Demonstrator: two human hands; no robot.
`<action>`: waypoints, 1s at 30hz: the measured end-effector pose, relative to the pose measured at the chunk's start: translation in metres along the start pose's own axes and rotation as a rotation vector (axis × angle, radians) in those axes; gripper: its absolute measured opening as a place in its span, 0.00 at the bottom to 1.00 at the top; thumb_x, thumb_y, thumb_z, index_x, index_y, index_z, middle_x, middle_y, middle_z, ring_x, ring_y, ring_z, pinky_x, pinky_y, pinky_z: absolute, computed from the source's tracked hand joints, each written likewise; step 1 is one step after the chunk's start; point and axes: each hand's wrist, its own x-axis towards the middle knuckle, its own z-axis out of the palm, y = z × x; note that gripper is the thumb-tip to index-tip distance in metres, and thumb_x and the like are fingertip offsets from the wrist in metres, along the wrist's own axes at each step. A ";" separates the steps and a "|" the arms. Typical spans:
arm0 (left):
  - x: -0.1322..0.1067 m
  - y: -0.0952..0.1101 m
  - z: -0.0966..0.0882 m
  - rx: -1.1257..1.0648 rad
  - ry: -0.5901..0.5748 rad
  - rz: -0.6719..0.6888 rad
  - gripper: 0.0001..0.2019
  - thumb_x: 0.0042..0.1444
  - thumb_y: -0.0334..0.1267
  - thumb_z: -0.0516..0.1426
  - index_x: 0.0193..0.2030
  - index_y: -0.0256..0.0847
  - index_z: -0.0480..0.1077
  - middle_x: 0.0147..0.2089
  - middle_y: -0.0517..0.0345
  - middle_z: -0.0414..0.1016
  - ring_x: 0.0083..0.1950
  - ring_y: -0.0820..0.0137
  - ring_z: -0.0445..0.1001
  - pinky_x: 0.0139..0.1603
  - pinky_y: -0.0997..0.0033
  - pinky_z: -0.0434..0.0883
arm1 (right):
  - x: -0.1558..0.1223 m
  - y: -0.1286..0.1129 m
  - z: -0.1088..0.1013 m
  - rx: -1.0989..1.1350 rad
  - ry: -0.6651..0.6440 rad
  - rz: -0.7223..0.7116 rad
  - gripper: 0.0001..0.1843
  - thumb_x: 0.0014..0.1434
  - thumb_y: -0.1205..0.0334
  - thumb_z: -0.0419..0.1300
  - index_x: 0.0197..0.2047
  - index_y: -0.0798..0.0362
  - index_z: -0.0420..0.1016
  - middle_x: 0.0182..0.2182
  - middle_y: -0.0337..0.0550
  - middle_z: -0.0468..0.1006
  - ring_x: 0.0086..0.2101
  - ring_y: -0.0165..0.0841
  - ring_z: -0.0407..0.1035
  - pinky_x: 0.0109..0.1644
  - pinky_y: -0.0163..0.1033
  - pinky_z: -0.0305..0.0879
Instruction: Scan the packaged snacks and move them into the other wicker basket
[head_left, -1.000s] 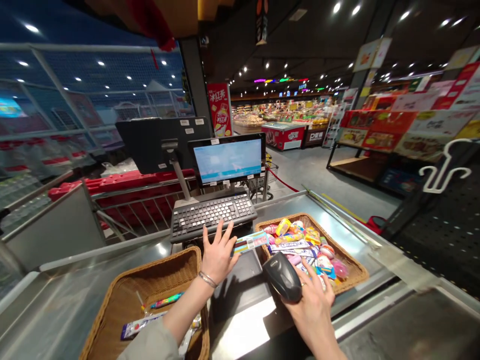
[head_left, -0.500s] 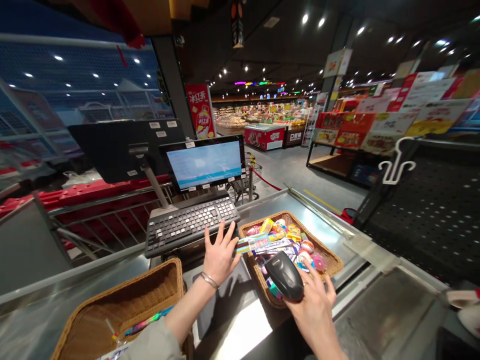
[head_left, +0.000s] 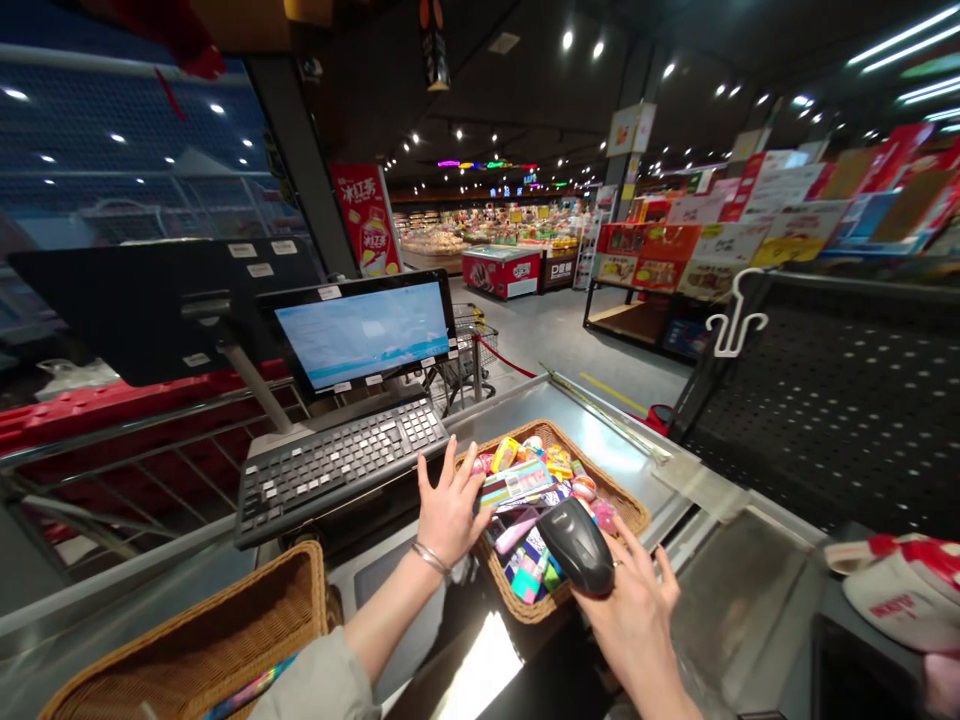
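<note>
My left hand (head_left: 448, 507) pinches a long flat candy pack (head_left: 517, 481) between thumb and forefinger, the other fingers spread, and holds it over the near-left rim of the right wicker basket (head_left: 627, 506), which is full of coloured sweets. My right hand (head_left: 631, 607) grips a black handheld barcode scanner (head_left: 577, 545) just in front of that basket, its head pointing up toward the pack. A second wicker basket (head_left: 202, 645) sits at the lower left with a rainbow-striped stick in it.
A black keyboard (head_left: 337, 462) and a lit cashier screen (head_left: 364, 332) stand behind my hands on the steel checkout counter (head_left: 720, 590). A black perforated panel (head_left: 840, 400) rises on the right. A red-and-white cloth item (head_left: 900, 590) lies at the far right edge.
The view has swung right. My left hand has carried the candy pack rightward, from in front of the keyboard to over the right basket. The scanner stays gripped in my right hand.
</note>
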 end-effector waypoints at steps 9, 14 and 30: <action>0.004 0.003 0.006 0.012 -0.045 -0.084 0.30 0.60 0.54 0.53 0.65 0.41 0.62 0.71 0.47 0.53 0.73 0.49 0.45 0.69 0.32 0.32 | 0.006 -0.003 0.005 0.000 -0.010 0.008 0.18 0.58 0.47 0.57 0.43 0.49 0.76 0.46 0.46 0.80 0.55 0.46 0.66 0.63 0.60 0.42; -0.014 -0.014 -0.005 0.079 -0.065 -0.134 0.31 0.60 0.54 0.53 0.67 0.42 0.59 0.72 0.47 0.52 0.74 0.48 0.45 0.69 0.32 0.32 | 0.010 -0.015 0.015 0.020 -0.011 -0.070 0.18 0.58 0.45 0.57 0.43 0.48 0.76 0.48 0.45 0.79 0.56 0.47 0.65 0.62 0.59 0.44; -0.106 -0.058 -0.060 0.227 -0.096 -0.335 0.32 0.59 0.52 0.55 0.69 0.48 0.56 0.74 0.49 0.47 0.74 0.47 0.41 0.67 0.28 0.34 | 0.001 -0.085 0.040 0.197 -0.127 -0.225 0.12 0.55 0.53 0.57 0.39 0.49 0.76 0.45 0.46 0.80 0.55 0.47 0.65 0.64 0.59 0.41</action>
